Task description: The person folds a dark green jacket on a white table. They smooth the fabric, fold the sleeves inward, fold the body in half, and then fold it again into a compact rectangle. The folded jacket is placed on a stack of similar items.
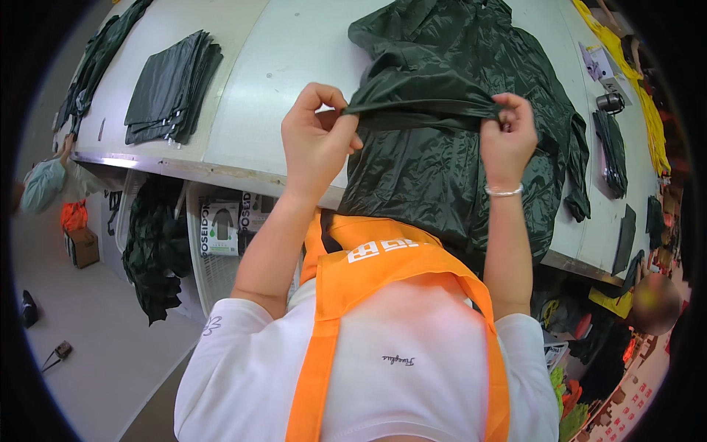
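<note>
A glossy dark green rain jacket (pixel 434 169) lies spread on the white worktable (pixel 254 81), its lower part hanging over the near edge in front of me. My left hand (pixel 318 136) pinches one end of a folded strip of its fabric between thumb and fingers. The other end of that strip is gripped by my right hand (pixel 508 136), which wears a silvery bracelet. Between the two hands the strip is pulled nearly straight, raised a little over the rest of the jacket. Which part of the jacket the strip belongs to, I cannot tell.
Folded dark green garments (pixel 173 88) form a stack on the left. More folded garments (pixel 610 151) and a small black cylinder (pixel 610 102) lie right. Beneath the table stands a white basket (pixel 193 243) beside hanging dark fabric (pixel 153 250). Another person's sleeve (pixel 44 186) shows far left.
</note>
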A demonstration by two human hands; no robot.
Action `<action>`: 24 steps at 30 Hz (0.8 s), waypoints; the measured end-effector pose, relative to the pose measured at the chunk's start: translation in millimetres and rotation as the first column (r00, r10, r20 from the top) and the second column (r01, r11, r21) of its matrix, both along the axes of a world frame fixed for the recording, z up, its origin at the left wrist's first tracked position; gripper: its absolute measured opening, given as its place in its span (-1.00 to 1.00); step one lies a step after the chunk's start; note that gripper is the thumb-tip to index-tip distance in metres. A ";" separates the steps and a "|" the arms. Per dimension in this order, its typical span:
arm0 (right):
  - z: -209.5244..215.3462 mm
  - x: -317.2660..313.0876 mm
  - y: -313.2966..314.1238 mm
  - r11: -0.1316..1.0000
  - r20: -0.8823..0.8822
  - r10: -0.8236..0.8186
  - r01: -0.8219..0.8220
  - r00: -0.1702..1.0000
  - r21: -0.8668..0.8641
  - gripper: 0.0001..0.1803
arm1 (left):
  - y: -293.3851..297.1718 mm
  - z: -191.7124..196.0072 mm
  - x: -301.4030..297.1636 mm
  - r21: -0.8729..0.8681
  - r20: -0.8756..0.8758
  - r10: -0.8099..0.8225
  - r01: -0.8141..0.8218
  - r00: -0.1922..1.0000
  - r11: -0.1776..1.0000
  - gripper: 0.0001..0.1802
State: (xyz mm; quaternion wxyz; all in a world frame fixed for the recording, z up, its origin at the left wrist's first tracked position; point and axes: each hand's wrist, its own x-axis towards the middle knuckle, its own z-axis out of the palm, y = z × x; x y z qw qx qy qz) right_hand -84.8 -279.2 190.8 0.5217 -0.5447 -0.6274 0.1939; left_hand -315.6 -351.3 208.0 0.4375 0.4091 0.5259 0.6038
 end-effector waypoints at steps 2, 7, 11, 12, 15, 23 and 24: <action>-7.9 -2.3 -7.6 0.993 -0.134 0.090 -0.098 0.987 -0.059 -0.75 | 1.5 -8.0 3.1 0.102 -0.038 0.023 -0.019 0.999 0.995 -0.85; 18.5 -4.3 -42.7 0.690 -0.625 0.419 -0.678 0.659 -0.253 -0.64 | 2.2 -21.1 6.1 0.178 -0.047 -0.019 0.027 0.999 0.984 -0.76; 8.7 6.9 -42.0 0.807 -0.346 0.419 -0.519 0.840 -0.281 -0.76 | -4.0 -29.5 2.8 0.111 -0.325 0.119 -0.087 0.938 0.990 -0.78; 5.7 8.4 -40.3 0.865 -0.230 0.358 -0.414 0.905 -0.285 -0.76 | -1.1 -32.0 -8.7 0.290 -0.431 0.282 -0.164 0.857 0.943 -0.75; 3.8 -4.1 -42.2 0.972 -0.162 0.151 -0.176 0.975 -0.154 -0.78 | -6.9 -30.9 -5.5 0.364 -0.499 0.328 -0.149 0.802 0.919 -0.71; -1.0 -6.7 -64.7 0.991 -0.166 0.123 -0.131 0.978 -0.039 -0.76 | -9.1 -30.7 -16.2 0.224 -0.358 0.312 -0.243 0.880 0.944 -0.75; -2.4 -6.4 -63.2 0.996 -0.223 0.089 -0.092 0.971 -0.004 -0.75 | -11.2 -28.4 -7.5 0.249 -0.413 0.350 -0.265 0.841 0.931 -0.74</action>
